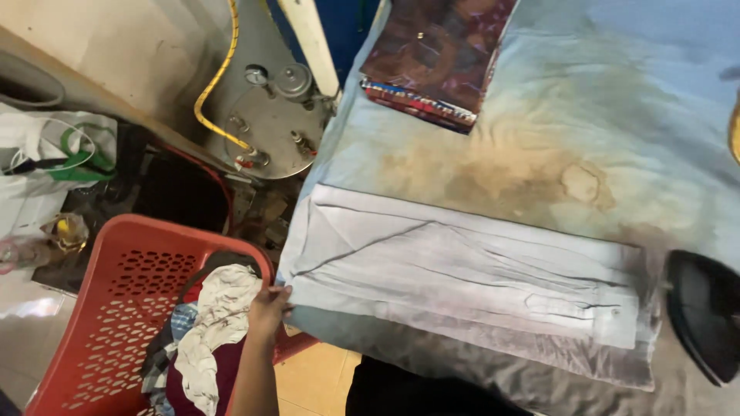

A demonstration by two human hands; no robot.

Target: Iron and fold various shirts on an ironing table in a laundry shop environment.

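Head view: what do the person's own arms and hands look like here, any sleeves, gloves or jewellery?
Only one arm shows, rising from the bottom edge, probably the left; its hand is bare, with no glove. The forearm is uncovered as far as the frame shows, so no sleeve or cuff appears. I can make out no ring, watch or bracelet, though the picture is soft. The other hand is out of view.

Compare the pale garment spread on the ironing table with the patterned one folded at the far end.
The pale grey garment lies spread long and flat; the patterned garment is folded into a compact stack. One is plain, the other dark red and multicoloured. The left hand touches only the grey one. Both rest on the stained blue table cover.
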